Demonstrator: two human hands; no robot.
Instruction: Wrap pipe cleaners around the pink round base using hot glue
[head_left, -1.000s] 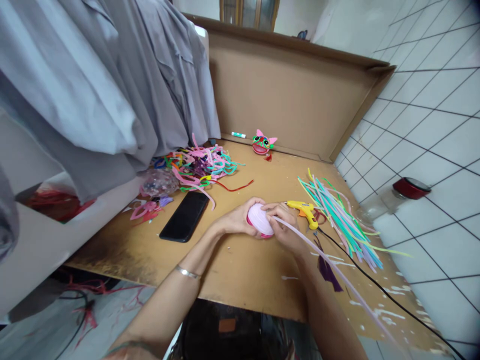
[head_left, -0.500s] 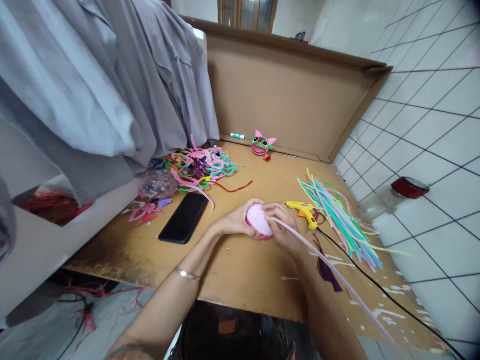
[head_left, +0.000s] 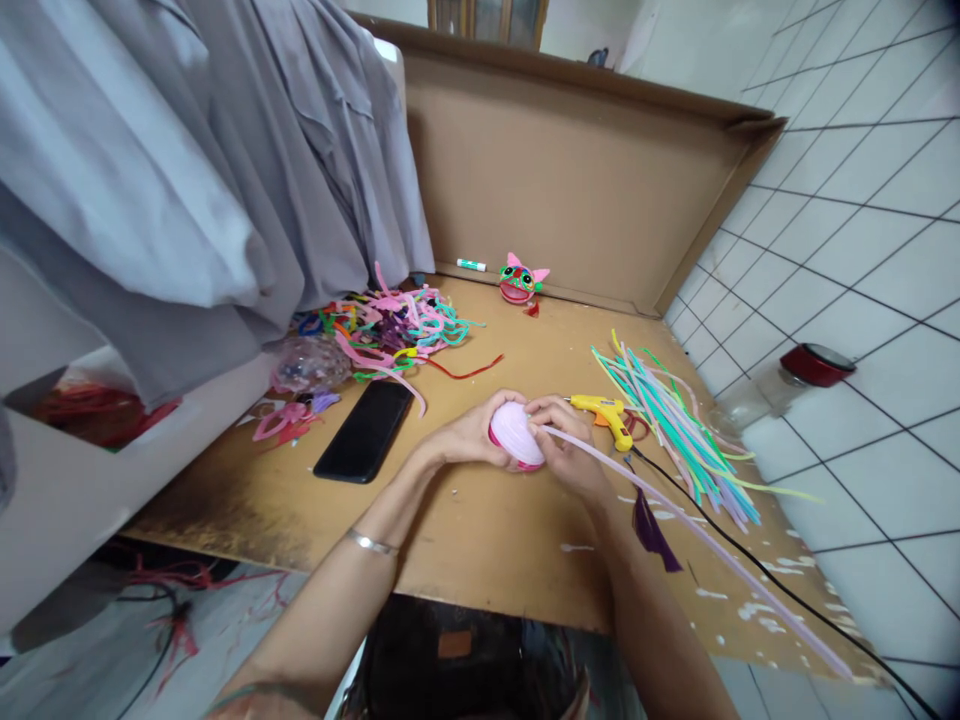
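Note:
My left hand point(head_left: 475, 428) is wrapped round a rounded piece coiled from pale lilac pipe cleaner point(head_left: 514, 436), with a deep pink rim showing along its lower edge. My right hand point(head_left: 564, 440) pinches the lilac pipe cleaner point(head_left: 675, 512) where it meets the coil. The loose length runs over my right wrist toward the lower right. Just beyond my right fingers lies a yellow hot glue gun point(head_left: 604, 415), its black cord trailing to the right. A dark purple tassel point(head_left: 654, 532) rests beside my right forearm.
A black phone point(head_left: 364, 432) and a tangled heap of pipe cleaners point(head_left: 405, 325) lie left. Straight pipe cleaners point(head_left: 675, 430) are bundled right, by a red-lidded jar point(head_left: 780, 385). A pink-eared animal figure point(head_left: 519, 280) and a glue stick point(head_left: 471, 264) stand against the cardboard point(head_left: 555, 160).
The loose end of the lilac pipe cleaner has swung outward to the right, and its tip now shows. Both hands keep their hold on the coiled piece. The view has shifted slightly.

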